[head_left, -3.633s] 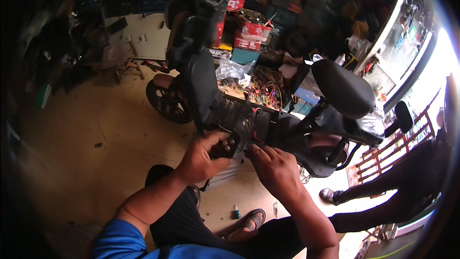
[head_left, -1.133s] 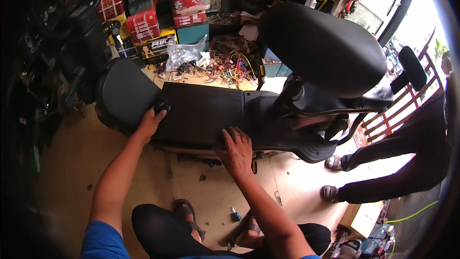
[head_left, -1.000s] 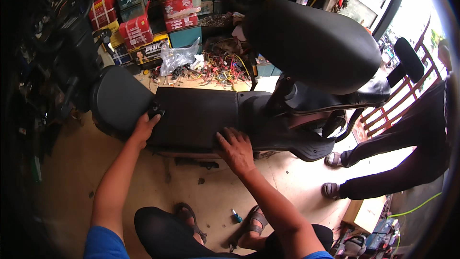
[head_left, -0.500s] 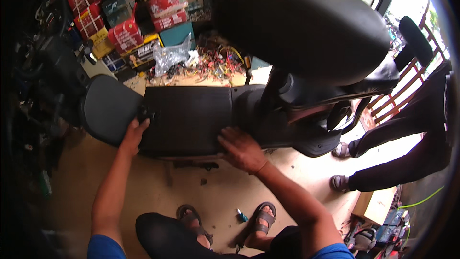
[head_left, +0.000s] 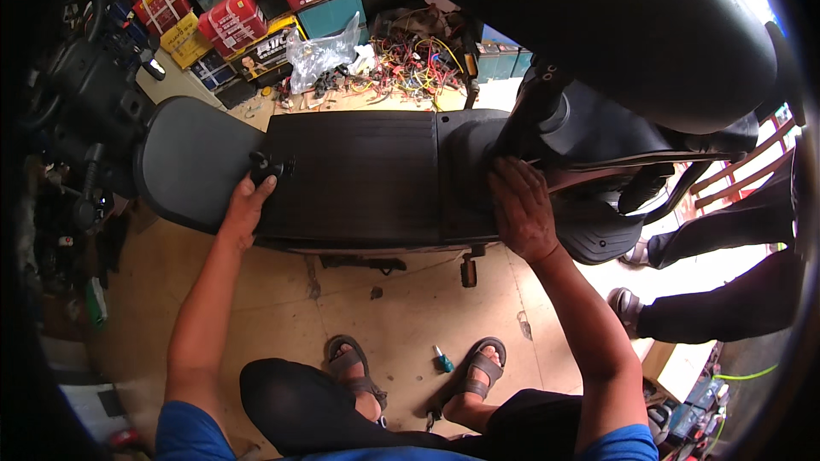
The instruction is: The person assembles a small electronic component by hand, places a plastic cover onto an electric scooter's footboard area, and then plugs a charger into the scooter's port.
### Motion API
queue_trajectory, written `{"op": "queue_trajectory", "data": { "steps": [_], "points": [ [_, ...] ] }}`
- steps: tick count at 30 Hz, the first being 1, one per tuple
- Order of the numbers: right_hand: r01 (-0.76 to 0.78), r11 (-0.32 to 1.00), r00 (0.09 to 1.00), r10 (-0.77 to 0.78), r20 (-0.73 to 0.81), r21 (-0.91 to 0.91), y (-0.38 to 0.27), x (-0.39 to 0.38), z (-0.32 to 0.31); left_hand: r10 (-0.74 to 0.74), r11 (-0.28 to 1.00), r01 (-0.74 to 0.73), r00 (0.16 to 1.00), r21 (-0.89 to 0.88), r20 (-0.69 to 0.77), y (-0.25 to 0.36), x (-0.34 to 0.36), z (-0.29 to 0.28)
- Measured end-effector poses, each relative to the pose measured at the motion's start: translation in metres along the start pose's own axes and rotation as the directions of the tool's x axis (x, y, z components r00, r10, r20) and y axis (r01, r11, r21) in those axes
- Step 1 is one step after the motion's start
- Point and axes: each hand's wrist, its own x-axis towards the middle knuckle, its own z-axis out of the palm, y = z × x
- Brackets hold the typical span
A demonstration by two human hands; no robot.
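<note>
An electric scooter with a black footboard [head_left: 359,179] stretches across in front of me. My left hand [head_left: 245,209] is closed on a small black knob [head_left: 266,165] by the footboard's front end, beside a dark grey padded front seat [head_left: 196,162]. What its fingers do underneath is partly hidden. My right hand [head_left: 523,209] rests against the black body panel [head_left: 474,162] below the main seat [head_left: 615,26], fingers stretched out and nothing held. The main seat stands tilted up over the scooter's rear.
A teal-handled screwdriver [head_left: 443,360] lies on the floor between my feet. Beyond the scooter are stacked battery boxes [head_left: 235,21] and a heap of coloured wires [head_left: 418,64]. A person in dark trousers [head_left: 717,290] stands at the right. A folded pedal [head_left: 468,269] hangs below the footboard.
My right hand has moved right, off the footboard's near edge to the panel under the main seat. The left hand stays by the knob. The whole view has shifted.
</note>
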Motion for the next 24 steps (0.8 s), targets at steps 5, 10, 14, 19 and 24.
{"op": "queue_trajectory", "data": {
  "steps": [5,10,14,19,24],
  "points": [
    [-0.008,1.0,1.0,0.008,0.004,0.028,0.002,-0.002,0.002,-0.017,1.0,0.016,1.0,0.007,0.01,0.005,-0.004,0.005],
    [-0.015,0.999,0.999,0.014,0.033,0.042,0.003,-0.004,0.001,-0.048,0.999,0.048,0.998,0.017,0.027,0.012,-0.006,0.007],
    [-0.019,0.999,0.999,0.018,0.038,0.05,0.007,-0.005,0.003,-0.042,0.998,0.042,0.999,0.052,0.008,0.026,-0.012,0.009],
    [-0.018,1.0,0.998,0.017,0.064,0.018,0.01,-0.009,0.002,0.04,0.994,-0.043,0.999,0.097,0.036,0.063,-0.022,0.021],
    [-0.017,0.999,0.998,0.014,0.069,0.039,0.009,-0.008,0.004,0.05,0.993,-0.048,0.999,0.106,-0.016,0.025,-0.019,0.01]
  ]
}}
